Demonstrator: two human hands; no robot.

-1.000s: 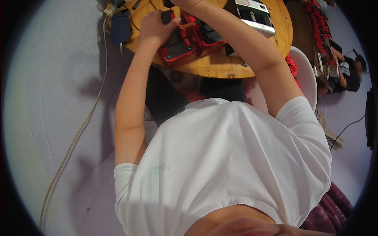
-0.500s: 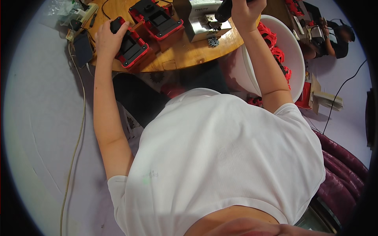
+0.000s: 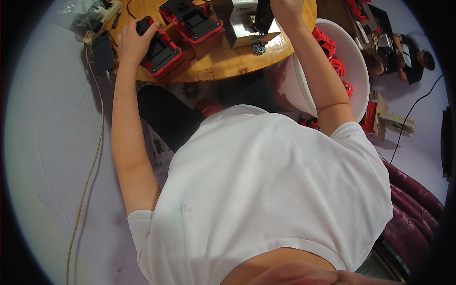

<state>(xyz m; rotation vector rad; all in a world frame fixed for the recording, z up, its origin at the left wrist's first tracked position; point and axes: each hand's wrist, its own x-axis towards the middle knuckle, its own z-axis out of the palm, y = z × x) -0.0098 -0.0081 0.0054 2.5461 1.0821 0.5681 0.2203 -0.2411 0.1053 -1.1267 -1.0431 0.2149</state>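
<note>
My left hand (image 3: pixel 132 42) is closed over the far end of a red-and-black housing (image 3: pixel 164 54) near the table's left front edge. Beside it, slightly farther back, lies a second red-and-black housing (image 3: pixel 197 28) of the same kind. At the top edge my right hand (image 3: pixel 287 13) grips a black handheld tool (image 3: pixel 264 18), probably a power screwdriver. The tool points down at the front of a silver box-shaped machine (image 3: pixel 240 37), and its tip is hard to make out. A small pile of screws (image 3: pixel 259 48) lies by the machine's near edge.
A wooden table (image 3: pixel 223 69) with a curved edge carries these things. To its right stands a white tub (image 3: pixel 358 71) with red parts inside. A phone (image 3: pixel 102 56), cables and a power strip (image 3: pixel 111 12) are at left. Another person (image 3: pixel 413 59) sits at far right.
My right hand has moved slightly left, and the black tool has swung from slanted to nearly upright over the silver machine. My left hand stays on the housing. The other person has leaned forward.
</note>
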